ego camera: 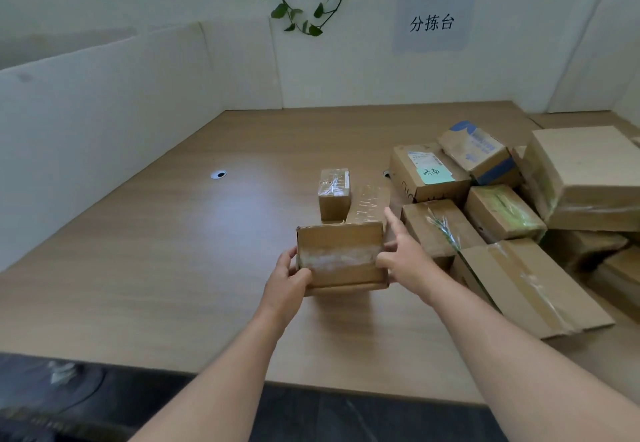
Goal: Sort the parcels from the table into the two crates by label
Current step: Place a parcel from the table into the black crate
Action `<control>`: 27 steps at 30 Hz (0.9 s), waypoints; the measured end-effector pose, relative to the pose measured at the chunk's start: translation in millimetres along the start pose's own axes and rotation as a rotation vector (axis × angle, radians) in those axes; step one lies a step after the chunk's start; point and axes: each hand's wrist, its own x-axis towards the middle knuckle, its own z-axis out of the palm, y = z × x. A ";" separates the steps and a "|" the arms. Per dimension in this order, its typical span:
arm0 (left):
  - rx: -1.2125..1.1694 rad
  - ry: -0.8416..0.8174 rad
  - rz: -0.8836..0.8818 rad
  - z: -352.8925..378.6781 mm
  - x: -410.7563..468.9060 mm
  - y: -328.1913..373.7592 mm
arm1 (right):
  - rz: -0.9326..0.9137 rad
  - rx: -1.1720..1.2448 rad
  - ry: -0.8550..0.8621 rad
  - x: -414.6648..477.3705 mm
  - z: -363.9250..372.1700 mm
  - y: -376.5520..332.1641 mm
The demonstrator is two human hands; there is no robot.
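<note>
One parcel (341, 251) is gripped by left hand (287, 278) and right hand (403, 258); a heap (502, 213) is left on the tabletop (173, 251), crates apparently unseen.

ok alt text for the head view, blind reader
The left hand and right hand grip a taped cardboard parcel by its sides at a wooden table. A small parcel stands behind it; a heap of parcels lies to its right.
</note>
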 end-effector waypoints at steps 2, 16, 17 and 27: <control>-0.034 -0.020 -0.013 -3.7 -5.6 1.4 | 0.001 -0.054 -0.020 -5.3 3.7 1.5; 0.240 -0.106 -0.120 -2.3 -25.5 -52.4 | 0.170 -0.202 -0.039 -41.7 42.0 45.0; 0.242 -0.107 -0.122 -2.3 -25.6 -54.4 | 0.174 -0.199 -0.029 -42.2 42.9 46.0; 0.268 -0.063 -0.148 -14.1 -28.2 -49.7 | 0.225 -0.342 0.195 -39.4 30.7 40.9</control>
